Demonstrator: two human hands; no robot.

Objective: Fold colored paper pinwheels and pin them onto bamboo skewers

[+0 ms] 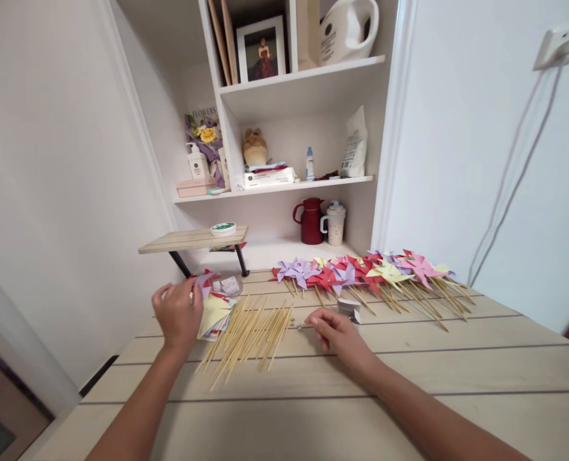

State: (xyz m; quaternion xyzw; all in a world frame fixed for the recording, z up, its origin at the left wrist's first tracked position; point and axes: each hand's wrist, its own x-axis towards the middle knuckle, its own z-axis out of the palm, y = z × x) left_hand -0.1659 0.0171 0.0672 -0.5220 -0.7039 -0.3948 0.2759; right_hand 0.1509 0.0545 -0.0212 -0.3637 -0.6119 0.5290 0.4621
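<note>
My left hand (pixel 177 312) reaches over a stack of coloured paper squares (pixel 214 315) at the table's left, its fingers curled on the top sheets. Just right of the stack lies a loose pile of wooden sticks (pixel 248 333). My right hand (pixel 336 334) rests on the table beyond the sticks, fingertips pinched near a small pin (pixel 297 326); what it grips is too small to name. A small metal clip-like object (pixel 350 309) sits just behind that hand.
A row of finished paper pinwheels (pixel 370 272) on sticks lies across the back of the wooden table (pixel 409 378). A small raised shelf (pixel 192 240) stands at the back left. Wall shelves hold a red jug (pixel 310 221), cup and bottles.
</note>
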